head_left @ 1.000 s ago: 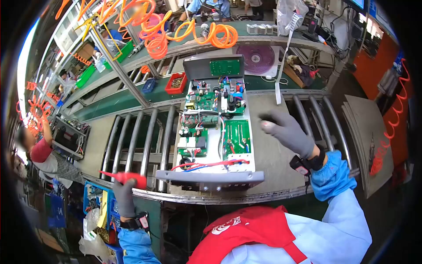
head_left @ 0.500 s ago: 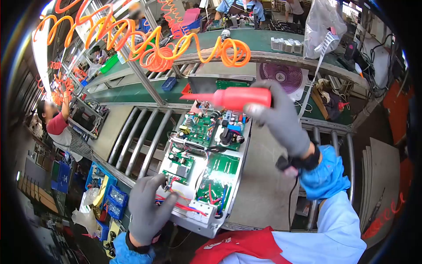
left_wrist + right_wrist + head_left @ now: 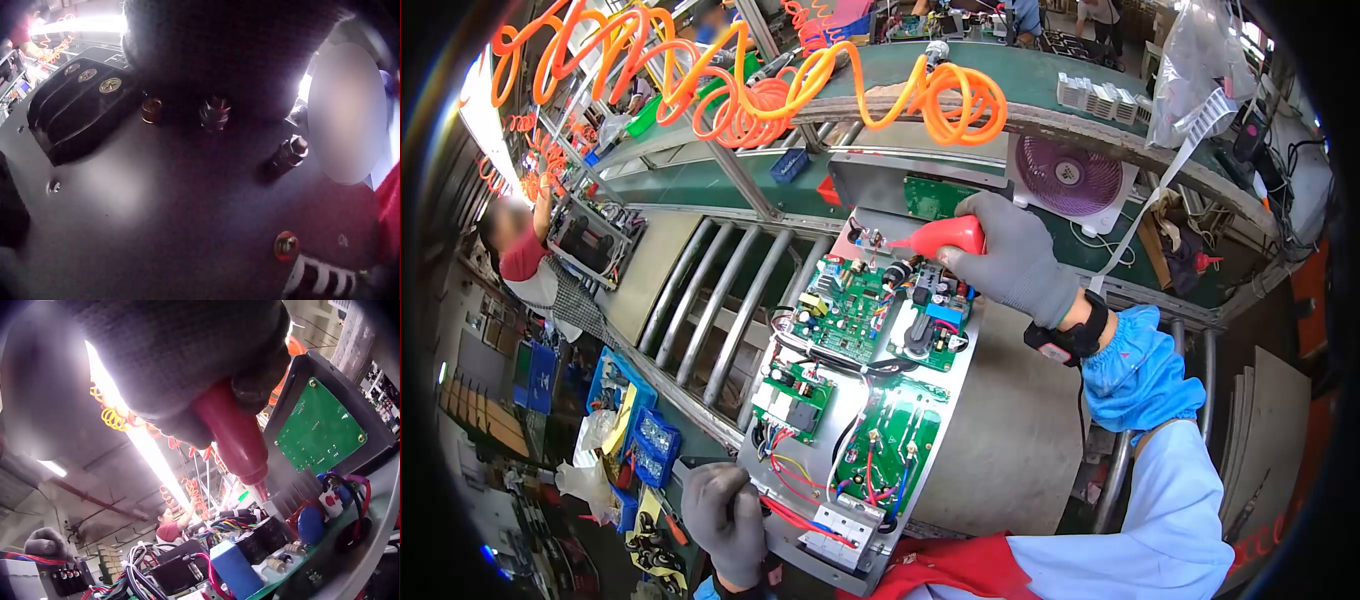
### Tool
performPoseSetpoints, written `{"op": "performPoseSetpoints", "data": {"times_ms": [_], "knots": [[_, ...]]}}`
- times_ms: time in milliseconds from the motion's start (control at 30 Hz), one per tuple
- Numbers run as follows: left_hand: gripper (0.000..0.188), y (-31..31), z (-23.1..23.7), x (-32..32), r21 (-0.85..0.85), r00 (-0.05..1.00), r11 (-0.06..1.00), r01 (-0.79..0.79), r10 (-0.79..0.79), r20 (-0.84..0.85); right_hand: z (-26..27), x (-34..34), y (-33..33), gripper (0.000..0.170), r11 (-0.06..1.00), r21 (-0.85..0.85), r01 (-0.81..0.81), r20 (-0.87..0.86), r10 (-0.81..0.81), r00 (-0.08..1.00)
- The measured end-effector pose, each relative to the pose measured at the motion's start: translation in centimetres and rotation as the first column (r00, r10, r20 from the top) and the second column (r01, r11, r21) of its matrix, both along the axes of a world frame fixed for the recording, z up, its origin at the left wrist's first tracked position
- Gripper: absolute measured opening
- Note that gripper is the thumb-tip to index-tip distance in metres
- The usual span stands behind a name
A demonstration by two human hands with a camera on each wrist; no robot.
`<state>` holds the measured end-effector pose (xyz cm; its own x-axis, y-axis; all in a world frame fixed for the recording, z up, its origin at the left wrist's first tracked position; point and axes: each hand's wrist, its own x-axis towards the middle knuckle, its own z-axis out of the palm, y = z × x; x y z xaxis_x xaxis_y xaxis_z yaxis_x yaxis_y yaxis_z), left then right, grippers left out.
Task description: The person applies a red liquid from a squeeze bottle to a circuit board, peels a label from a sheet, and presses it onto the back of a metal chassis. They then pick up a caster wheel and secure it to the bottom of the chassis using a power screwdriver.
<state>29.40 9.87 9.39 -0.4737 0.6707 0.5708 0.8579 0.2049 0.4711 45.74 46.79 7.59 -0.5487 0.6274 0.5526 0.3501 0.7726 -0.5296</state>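
A metal chassis (image 3: pixel 985 345) full of green circuit boards (image 3: pixel 845 325) and wires lies turned at an angle on the bench. My gloved right hand (image 3: pixel 1020 255) grips a red squeeze bottle (image 3: pixel 950 237), its thin nozzle pointing left and down. In the right wrist view, the nozzle (image 3: pixel 261 487) reaches down among the parts by the far upright panel (image 3: pixel 870 180). My gloved left hand (image 3: pixel 725 520) has its fingers curled over the near panel's left end and holds the chassis there. Bolts (image 3: pixel 215 114) stick out of this panel (image 3: pixel 169 206) under the left hand.
Metal rollers (image 3: pixel 710 290) run left of the chassis. Blue parts bins (image 3: pixel 655 445) stand at the lower left. Orange coiled hoses (image 3: pixel 960 100) hang over the back bench, and a purple fan (image 3: pixel 1070 175) is behind the chassis. Another person (image 3: pixel 530 260) works at far left.
The bottle has passed from my left hand to my right and come down to the chassis's far end. My left hand has moved to the near panel; the chassis has turned from its straight position.
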Motion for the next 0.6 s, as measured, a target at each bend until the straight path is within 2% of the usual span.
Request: {"op": "performPoseSetpoints", "data": {"times_ms": [600], "knots": [[0.013,0.3,-0.1,0.3,0.038,0.999,0.999,0.025,-0.026,0.035,-0.8,-1.1,0.9,0.041,0.998,0.045,0.032,-0.043,-0.03,0.999]]}}
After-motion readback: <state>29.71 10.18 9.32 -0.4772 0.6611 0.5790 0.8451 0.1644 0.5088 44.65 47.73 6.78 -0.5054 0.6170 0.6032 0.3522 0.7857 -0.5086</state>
